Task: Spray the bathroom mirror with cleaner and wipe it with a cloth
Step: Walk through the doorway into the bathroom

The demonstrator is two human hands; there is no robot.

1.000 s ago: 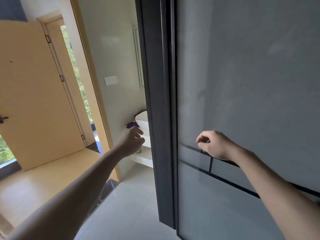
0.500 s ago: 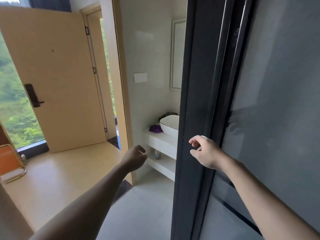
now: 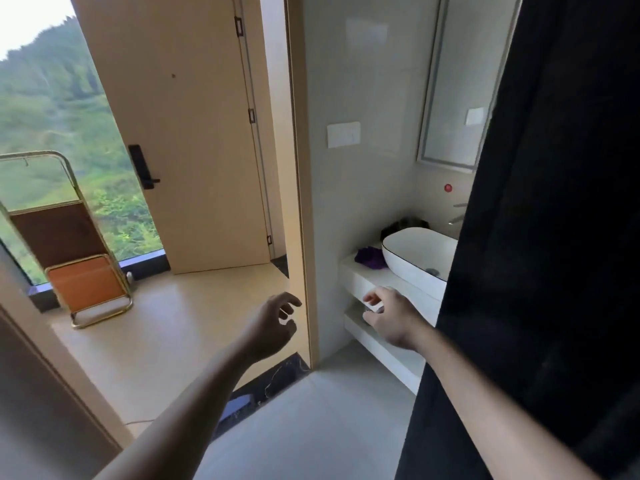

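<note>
Head view, sole entry. Left hand [image 3: 273, 327]: raised in open air, fingers [image 3: 291, 301] loosely curled and spread, holding nothing. Right hand [image 3: 391, 318]: raised, fingers [image 3: 372, 299] half-curled with a narrow gap to the thumb, holding nothing. Mirror [image 3: 453, 81]: framed, on the far wall, long axis upright, well above and beyond the right fingers, its right part hidden by a dark door panel [image 3: 554, 237]. Purple cloth [image 3: 370, 258]: bunched on the white bench [image 3: 367, 277], just left of the basin [image 3: 419, 258], above and slightly beyond the right fingers, well apart from the left ones. Cleaner: no spray bottle can be made out; a dark item [image 3: 403, 225] behind the basin is too unclear to name. Judgement: task at approach stage, nothing sprayed or wiped; the right hand is nearer to cloth and mirror, so the coming reach likely goes forward and up from that side.
</note>
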